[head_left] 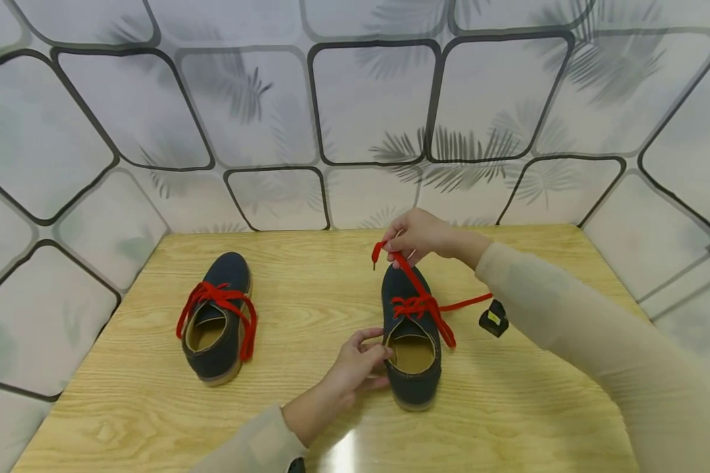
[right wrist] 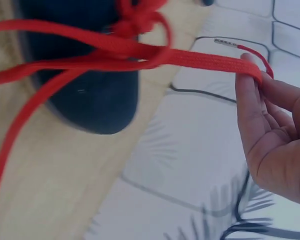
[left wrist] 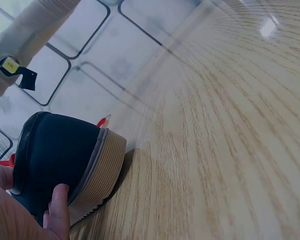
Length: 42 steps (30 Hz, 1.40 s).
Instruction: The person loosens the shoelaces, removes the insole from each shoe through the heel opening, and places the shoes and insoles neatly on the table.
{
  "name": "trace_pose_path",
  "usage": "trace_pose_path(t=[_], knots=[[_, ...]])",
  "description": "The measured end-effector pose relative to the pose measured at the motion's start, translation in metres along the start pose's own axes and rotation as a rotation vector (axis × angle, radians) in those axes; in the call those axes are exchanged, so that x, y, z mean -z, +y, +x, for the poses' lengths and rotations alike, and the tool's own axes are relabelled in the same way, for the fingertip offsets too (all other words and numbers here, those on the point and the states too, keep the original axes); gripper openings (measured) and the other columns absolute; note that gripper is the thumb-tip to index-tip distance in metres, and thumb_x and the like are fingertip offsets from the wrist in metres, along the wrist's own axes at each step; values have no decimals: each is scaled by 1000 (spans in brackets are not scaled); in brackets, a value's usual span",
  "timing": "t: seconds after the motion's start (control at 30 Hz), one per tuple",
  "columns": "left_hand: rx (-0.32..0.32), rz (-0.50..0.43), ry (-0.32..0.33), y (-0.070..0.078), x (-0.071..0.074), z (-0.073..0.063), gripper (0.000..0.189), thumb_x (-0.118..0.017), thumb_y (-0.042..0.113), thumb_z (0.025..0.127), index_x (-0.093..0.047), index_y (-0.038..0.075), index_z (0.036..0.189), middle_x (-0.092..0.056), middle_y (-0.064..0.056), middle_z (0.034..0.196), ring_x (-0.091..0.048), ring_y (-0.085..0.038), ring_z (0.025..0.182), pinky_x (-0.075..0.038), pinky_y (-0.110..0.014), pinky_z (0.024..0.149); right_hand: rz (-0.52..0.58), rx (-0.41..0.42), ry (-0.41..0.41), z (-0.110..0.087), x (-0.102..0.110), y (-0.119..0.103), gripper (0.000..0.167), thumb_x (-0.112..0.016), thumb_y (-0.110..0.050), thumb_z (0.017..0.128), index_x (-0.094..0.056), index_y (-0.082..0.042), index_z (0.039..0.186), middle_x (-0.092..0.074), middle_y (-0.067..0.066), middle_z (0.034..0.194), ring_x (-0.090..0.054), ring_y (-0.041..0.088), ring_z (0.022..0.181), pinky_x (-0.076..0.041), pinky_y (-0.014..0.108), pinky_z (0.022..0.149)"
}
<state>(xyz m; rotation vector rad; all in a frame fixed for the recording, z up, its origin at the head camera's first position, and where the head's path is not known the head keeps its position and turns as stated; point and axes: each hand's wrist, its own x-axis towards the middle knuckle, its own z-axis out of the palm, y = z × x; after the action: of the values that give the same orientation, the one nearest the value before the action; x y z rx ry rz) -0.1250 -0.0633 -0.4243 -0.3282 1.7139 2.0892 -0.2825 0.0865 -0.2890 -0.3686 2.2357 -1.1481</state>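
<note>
A dark navy shoe (head_left: 414, 389) with red laces stands on the wooden table, toe pointing away. At its left rear side my left hand (head_left: 357, 368) grips the collar, fingers against the outer wall; the left wrist view shows the same hand (left wrist: 20, 212) at the heel (left wrist: 60, 150). Above the toe, my right hand (head_left: 421, 235) pinches one red shoelace (head_left: 412, 274) near its end, and the tip dangles free. In the right wrist view that lace (right wrist: 210, 60) runs taut from a crossing over the shoe to my fingertips. Another lace end stretches rightward, partly hidden by the sleeve.
A second navy shoe (head_left: 225, 270) stands to the left, its red laces (head_left: 247, 328) hanging loose over both sides. Patterned fabric (head_left: 373, 105) rises behind the table (head_left: 307, 289) and along both sides. A black wrist device (head_left: 493, 320) shows beneath the right sleeve.
</note>
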Motion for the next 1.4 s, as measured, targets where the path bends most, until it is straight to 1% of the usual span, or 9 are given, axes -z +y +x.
trace_pose_path(t=[0.23, 0.63, 0.8, 0.9, 1.0, 1.1, 1.23, 1.3, 1.4], knots=[[11, -6, -1, -1, 0, 1, 53, -58, 9, 82, -44, 6, 132, -54, -5, 101, -52, -13, 78, -58, -34, 68, 67, 25, 81, -2, 3, -32, 17, -58, -7, 93, -60, 3, 106, -69, 15, 80, -68, 20, 66, -58, 36, 66], [13, -3, -14, 0, 1, 1, 56, -60, 10, 81, -42, 6, 134, -56, -4, 102, -54, -12, 75, -56, -31, 65, 164, 110, 209, -16, 11, -77, 19, -59, -12, 93, -62, -1, 109, -70, 11, 80, -70, 21, 69, -58, 34, 66], [14, 1, -12, 0, 1, 1, 57, -59, 10, 81, -42, 6, 135, -56, -4, 101, -54, -12, 76, -56, -30, 65, 295, 187, 275, -21, 13, -93, 18, -59, -12, 93, -60, -2, 107, -70, 10, 80, -70, 20, 68, -58, 34, 66], [16, 2, -12, 0, 1, 1, 56, -59, 11, 81, -42, 7, 134, -56, -4, 102, -54, -13, 76, -56, -30, 65, 455, 242, 369, -24, 16, -96, 17, -60, -11, 92, -60, -2, 106, -69, 9, 77, -69, 19, 64, -58, 32, 64], [19, 1, -12, 0, 2, 1, 55, -59, 11, 82, -43, 7, 134, -56, -6, 103, -55, -13, 77, -56, -31, 66, 622, 294, 470, -26, 26, -92, 16, -61, -9, 91, -62, -1, 105, -69, 10, 76, -69, 19, 61, -57, 31, 62], [20, -5, -15, 0, 1, 2, 53, -59, 10, 82, -44, 7, 133, -56, -6, 102, -54, -13, 76, -56, -31, 66, 742, 284, 536, -29, 40, -80, 17, -62, -8, 90, -62, -2, 106, -69, 11, 77, -69, 20, 62, -57, 30, 61], [21, -11, -18, -1, 1, 3, 54, -59, 10, 82, -44, 7, 133, -56, -6, 102, -54, -13, 76, -56, -31, 67, 819, 195, 570, -29, 59, -48, 19, -63, -11, 89, -61, -2, 106, -70, 10, 77, -69, 20, 65, -57, 28, 59], [23, -11, -16, -1, 2, 3, 54, -60, 11, 81, -44, 7, 133, -56, -6, 102, -54, -13, 77, -56, -31, 67, 845, 138, 586, -27, 67, -24, 20, -62, -12, 90, -61, -1, 107, -70, 9, 75, -69, 19, 64, -57, 28, 58], [24, -15, -15, -2, 2, 4, 55, -60, 11, 81, -44, 7, 133, -56, -6, 102, -54, -14, 77, -56, -32, 67, 894, 22, 606, -23, 76, 15, 17, -59, -12, 92, -60, -3, 107, -69, 7, 70, -68, 16, 62, -57, 26, 57]])
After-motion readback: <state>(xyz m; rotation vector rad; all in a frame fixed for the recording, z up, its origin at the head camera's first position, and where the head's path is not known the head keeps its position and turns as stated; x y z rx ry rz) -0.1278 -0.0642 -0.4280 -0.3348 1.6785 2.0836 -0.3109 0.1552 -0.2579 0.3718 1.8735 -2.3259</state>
